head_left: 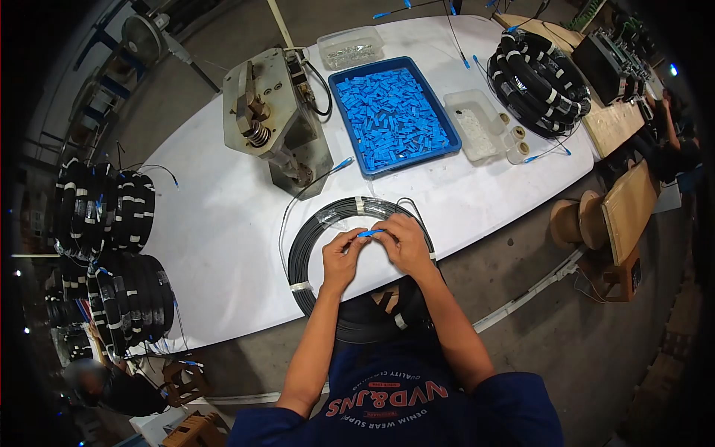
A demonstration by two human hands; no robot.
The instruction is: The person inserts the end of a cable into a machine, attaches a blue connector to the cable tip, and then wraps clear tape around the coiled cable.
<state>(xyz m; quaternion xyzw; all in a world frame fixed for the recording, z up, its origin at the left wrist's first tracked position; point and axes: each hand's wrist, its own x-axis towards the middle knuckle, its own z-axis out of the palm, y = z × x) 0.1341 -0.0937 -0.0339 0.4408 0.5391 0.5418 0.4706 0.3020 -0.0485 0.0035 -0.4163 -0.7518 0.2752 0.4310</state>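
Observation:
A small blue cable connector (370,233) is pinched between the fingertips of both hands. My left hand (342,258) grips its left end, and my right hand (403,243) closes on the right end. Beneath them lies a coil of black cable (299,257), bound with pale tape and hanging partly over the table's near edge. One cable end with a blue tip (342,164) reaches out from the coil toward the back. Fingers cover much of the held connector, so its details are hidden.
Behind the coil are a metal press (279,112), a blue tray (360,160) of blue connector parts and clear plastic boxes (477,123). Black cable coils stand at right (540,82) and left (134,298). Wooden spools (577,221) sit off the table; other people are at both sides.

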